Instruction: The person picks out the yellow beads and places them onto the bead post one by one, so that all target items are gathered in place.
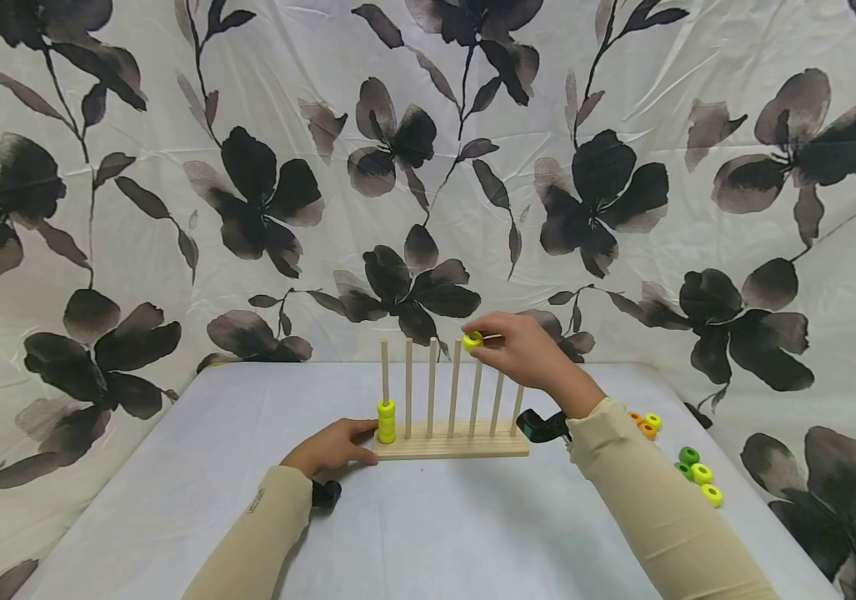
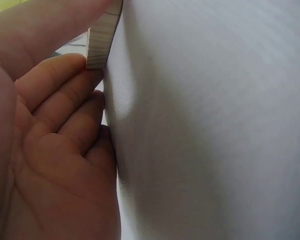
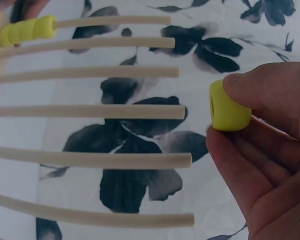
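A wooden peg stand [image 1: 452,450] with several upright rods stands on the table. Its leftmost rod carries a stack of yellow beads [image 1: 386,422]. My left hand [image 1: 332,446] holds the left end of the base; in the left wrist view, thumb and fingers lie on either side of the wooden end [image 2: 102,42]. Between thumb and fingertips, my right hand [image 1: 521,354] pinches a yellow bead [image 1: 472,340] at about the height of the rod tops. In the right wrist view this bead [image 3: 229,107] is apart from the rods, its hole turned towards them.
On the right of the table lie loose beads: an orange one [image 1: 648,431] among orange and yellow ones, then a green one [image 1: 688,455] and a yellow one [image 1: 711,495] nearer. A floral cloth [image 1: 262,83] hangs behind the white table [image 1: 428,533].
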Tool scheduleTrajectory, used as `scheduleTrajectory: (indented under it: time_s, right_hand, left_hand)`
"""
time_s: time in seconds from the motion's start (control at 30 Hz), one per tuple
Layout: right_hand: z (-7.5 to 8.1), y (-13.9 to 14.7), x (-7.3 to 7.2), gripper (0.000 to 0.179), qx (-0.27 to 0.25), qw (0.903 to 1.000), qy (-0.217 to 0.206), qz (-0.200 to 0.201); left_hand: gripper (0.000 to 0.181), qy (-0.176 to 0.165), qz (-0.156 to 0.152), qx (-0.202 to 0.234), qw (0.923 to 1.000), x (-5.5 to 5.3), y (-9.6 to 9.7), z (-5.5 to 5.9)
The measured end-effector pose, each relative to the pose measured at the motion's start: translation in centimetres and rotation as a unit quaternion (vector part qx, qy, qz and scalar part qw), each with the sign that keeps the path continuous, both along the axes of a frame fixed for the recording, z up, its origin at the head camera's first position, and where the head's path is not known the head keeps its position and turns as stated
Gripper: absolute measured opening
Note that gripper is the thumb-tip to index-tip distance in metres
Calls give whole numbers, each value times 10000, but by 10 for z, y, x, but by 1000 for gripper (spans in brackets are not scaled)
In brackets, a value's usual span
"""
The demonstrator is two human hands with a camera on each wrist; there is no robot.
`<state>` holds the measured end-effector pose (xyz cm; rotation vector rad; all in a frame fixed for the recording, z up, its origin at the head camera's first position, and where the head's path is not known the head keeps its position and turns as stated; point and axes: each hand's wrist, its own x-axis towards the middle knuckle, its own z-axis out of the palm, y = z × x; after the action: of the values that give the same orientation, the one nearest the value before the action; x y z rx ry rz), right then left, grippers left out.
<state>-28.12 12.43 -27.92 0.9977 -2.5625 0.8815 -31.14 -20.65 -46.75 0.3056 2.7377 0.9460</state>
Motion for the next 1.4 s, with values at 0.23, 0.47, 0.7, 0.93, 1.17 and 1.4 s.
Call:
scheduleTrajectory:
  time_s: [0.23,0.47,0.7,0.93,1.17,1.4]
  right_hand:
    - [4,-16,-3,30,-30,9997,161,153]
    - [10,-32,-5,29,-69,9996,141,217]
    - [13,-45,-8,28,-208,9992,55,340]
    - [16,-58,-12,28,-237,9990,-6,375]
    - [15,-70,-15,32,-263,9987,-214,391]
    - [12,-81,-20,29,-225,9992,-95,324]
  left_hand:
    - [76,-33,44,14,10000,0,-1,-1]
    - [76,-75,82,34,9999,-1,0,-2]
    - [76,-53,40,48,10000,-2,0,-3]
    - [76,-42,51,94,9999,-2,-2,-2]
    - [76,-118,78,149,9998,-1,-2,-2]
    - [76,-102,11,195,9998,0,-2,0]
